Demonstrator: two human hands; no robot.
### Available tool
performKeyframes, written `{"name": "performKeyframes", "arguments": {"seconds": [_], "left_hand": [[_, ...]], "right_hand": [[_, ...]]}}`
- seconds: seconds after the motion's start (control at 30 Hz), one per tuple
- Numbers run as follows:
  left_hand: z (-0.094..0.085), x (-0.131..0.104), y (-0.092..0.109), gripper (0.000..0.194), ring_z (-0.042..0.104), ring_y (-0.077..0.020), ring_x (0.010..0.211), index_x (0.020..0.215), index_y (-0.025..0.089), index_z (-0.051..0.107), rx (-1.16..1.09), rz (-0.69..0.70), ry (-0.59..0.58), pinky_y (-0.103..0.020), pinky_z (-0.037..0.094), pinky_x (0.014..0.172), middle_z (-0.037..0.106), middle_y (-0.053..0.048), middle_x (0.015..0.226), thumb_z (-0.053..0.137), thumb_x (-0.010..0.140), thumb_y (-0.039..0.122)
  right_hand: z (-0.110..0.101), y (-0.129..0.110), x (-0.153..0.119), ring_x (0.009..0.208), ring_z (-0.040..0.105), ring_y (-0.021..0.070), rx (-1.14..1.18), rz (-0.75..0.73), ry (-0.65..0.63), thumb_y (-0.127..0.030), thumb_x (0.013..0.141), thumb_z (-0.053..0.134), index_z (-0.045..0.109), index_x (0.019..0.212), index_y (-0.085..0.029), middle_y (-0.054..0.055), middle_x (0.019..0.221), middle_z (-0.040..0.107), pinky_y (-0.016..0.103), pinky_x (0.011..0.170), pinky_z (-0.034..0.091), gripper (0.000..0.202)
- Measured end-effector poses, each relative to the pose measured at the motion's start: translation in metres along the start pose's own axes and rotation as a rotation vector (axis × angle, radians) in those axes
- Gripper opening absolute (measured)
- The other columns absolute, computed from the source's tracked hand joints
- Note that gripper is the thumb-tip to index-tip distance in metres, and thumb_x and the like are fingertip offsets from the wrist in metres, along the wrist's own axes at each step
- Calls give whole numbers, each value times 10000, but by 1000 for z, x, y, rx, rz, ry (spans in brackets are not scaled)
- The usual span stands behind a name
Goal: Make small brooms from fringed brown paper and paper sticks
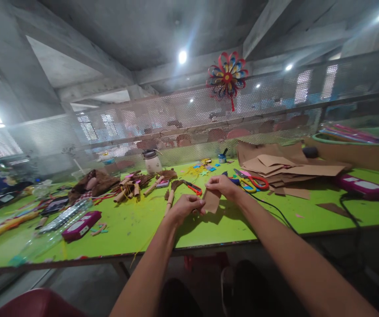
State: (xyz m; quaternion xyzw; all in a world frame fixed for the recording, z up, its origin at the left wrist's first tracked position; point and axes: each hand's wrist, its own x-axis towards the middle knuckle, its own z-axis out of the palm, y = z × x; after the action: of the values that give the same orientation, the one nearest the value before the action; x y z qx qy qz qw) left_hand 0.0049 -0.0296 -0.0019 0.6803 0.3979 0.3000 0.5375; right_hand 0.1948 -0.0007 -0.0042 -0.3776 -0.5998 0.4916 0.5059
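Observation:
A small piece of brown paper [212, 201] is held up between both hands, above the near part of the green table [119, 237]. My left hand [185, 208] pinches its left edge, thumb and fingers pressed together. At its upper edge my right hand [222, 185] grips it from the right. Just beyond the hands lies a red and black cutter [193, 188]. Scissors with red handles [258, 182] and a yellow-handled pair [248, 186] rest to the right. A rolled brown paper figure [170, 196] is left of the left hand.
Brown paper sheets [285, 169] are piled at the right, beside a purple box [362, 187]. Rolled paper figures [131, 189], another purple box [81, 225] and a plastic bottle [40, 240] occupy the left. A black cable [277, 212] crosses the right side. Mesh [189, 132] stands behind the table.

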Motion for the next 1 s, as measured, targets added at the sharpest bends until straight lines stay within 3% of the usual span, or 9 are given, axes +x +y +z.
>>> {"name": "performKeyframes", "arguments": {"seconds": [0.2, 0.4, 0.73, 0.83, 1.0], "left_hand": [[2, 5, -3, 310, 500, -94, 539, 639, 110, 625, -18, 31, 105, -222, 359, 538, 596, -41, 597, 709, 626, 407], [4, 9, -5, 355, 492, -100, 572, 733, 102, 641, -95, 140, 144, -227, 377, 562, 579, -39, 651, 700, 630, 437], [1, 10, -10, 243, 392, -83, 458, 587, 103, 616, 197, 94, 180, -234, 264, 469, 484, 0, 491, 657, 638, 338], [1, 9, -8, 248, 366, -78, 450, 561, 104, 616, 286, 65, 128, -241, 249, 467, 473, -1, 481, 645, 647, 335], [-4, 7, -3, 284, 383, -84, 463, 565, 105, 636, 254, 72, -46, -246, 269, 489, 478, -2, 473, 649, 662, 373]], "right_hand": [[1, 2, 0, 438, 417, 74, -32, 14, 18, -415, 523, 740, 531, 589, -142, -49, 469, 484, 220, 450, 312, 350], [9, -1, -7, 468, 424, 76, -48, -5, -58, -441, 577, 719, 532, 618, -143, -37, 508, 511, 219, 474, 310, 355], [2, -6, -11, 480, 495, 109, -408, -30, -297, -354, 659, 650, 641, 630, -132, -3, 491, 572, 236, 511, 365, 223], [-2, -6, -10, 511, 478, 101, -507, -51, -325, -327, 621, 676, 662, 601, -124, 0, 527, 585, 229, 521, 355, 205], [-6, -13, -9, 468, 414, 78, -482, 43, -378, -322, 601, 684, 660, 579, -115, -15, 472, 534, 225, 493, 328, 210]]}}
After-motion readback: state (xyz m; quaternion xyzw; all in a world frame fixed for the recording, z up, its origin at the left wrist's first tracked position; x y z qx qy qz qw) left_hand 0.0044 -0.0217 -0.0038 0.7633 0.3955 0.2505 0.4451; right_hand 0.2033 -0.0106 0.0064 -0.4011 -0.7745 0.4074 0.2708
